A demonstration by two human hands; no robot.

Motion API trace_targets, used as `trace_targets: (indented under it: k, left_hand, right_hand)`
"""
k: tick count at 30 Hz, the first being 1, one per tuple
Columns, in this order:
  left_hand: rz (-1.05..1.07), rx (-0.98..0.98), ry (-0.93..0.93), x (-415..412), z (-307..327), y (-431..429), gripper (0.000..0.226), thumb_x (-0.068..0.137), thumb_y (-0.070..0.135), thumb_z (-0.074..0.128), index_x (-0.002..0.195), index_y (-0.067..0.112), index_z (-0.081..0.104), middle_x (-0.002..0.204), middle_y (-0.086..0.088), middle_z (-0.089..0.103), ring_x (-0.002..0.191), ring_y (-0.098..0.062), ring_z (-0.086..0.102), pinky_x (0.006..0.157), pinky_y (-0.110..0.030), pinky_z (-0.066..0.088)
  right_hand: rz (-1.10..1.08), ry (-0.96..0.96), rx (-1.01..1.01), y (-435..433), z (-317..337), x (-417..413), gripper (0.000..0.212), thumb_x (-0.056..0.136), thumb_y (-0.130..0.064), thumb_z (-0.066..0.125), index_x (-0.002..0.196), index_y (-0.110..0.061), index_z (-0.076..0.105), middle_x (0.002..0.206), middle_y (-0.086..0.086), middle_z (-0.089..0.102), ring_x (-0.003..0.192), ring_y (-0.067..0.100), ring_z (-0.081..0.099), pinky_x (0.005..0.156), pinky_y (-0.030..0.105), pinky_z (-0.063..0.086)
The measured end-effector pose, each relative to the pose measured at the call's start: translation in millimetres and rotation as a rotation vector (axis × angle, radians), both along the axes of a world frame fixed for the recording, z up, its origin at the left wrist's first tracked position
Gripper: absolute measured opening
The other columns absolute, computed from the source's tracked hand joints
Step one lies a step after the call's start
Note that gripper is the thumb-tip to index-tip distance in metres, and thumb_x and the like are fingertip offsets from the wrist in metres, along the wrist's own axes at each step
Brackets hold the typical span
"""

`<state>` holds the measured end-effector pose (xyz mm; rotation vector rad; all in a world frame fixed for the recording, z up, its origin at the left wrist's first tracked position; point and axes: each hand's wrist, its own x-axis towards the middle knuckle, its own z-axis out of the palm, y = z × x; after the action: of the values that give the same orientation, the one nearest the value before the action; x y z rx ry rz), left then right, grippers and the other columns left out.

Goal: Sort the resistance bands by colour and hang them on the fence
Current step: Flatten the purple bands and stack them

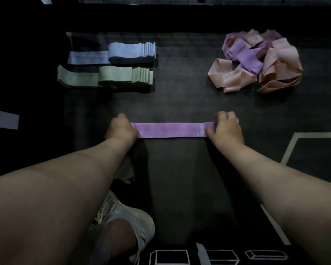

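Note:
A purple resistance band (171, 130) lies flat and stretched straight on the dark floor mat in front of me. My left hand (122, 127) grips its left end with curled fingers. My right hand (225, 127) grips its right end, thumb lying on the band. At the back left, a row of blue bands (122, 52) is laid out neatly, with a row of green bands (111, 76) just below it. At the back right sits a tangled heap of purple and peach bands (260, 60).
The dark mat (180, 100) covers the floor. My white sneaker (126, 215) shows at the bottom centre. White floor lines (292, 146) run on the right, a pale strip (4, 119) lies at the left edge, and a grey rail (199, 0) crosses the top.

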<state>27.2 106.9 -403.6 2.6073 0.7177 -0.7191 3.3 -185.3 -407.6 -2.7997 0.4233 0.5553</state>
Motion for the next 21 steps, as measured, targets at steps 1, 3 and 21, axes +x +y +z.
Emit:
trace_targets:
  k: [1,3,21]
  left_hand:
    - [-0.104,0.113,-0.021,-2,1,-1,0.041,0.086,0.025,0.065,0.123,0.011,0.053,0.128,-0.017,0.05,0.118,-0.036,0.051,0.096,-0.038,0.043]
    - [-0.378,0.263,-0.057,-3,2,-2,0.056,0.083,0.031,0.067,0.132,0.015,0.046,0.136,-0.015,0.04,0.123,-0.035,0.043,0.101,-0.04,0.037]
    - [-0.885,0.297,0.057,2,-13,-9,0.034,0.095,0.025,0.049,0.129,0.024,0.048,0.133,-0.008,0.045,0.125,-0.028,0.046,0.105,-0.044,0.031]
  right_hand:
    - [0.149,0.01,-0.033,-1,1,0,0.064,0.084,-0.039,0.071,0.138,-0.014,0.046,0.136,0.014,0.042,0.127,0.034,0.041,0.105,0.041,0.035]
    - [0.424,0.084,-0.048,-4,2,4,0.084,0.077,-0.043,0.078,0.147,-0.017,0.038,0.147,0.01,0.035,0.136,0.031,0.033,0.112,0.038,0.025]
    - [0.467,0.167,0.051,-11,-10,5,0.064,0.084,-0.031,0.071,0.14,-0.018,0.044,0.141,0.009,0.037,0.131,0.031,0.036,0.109,0.038,0.031]
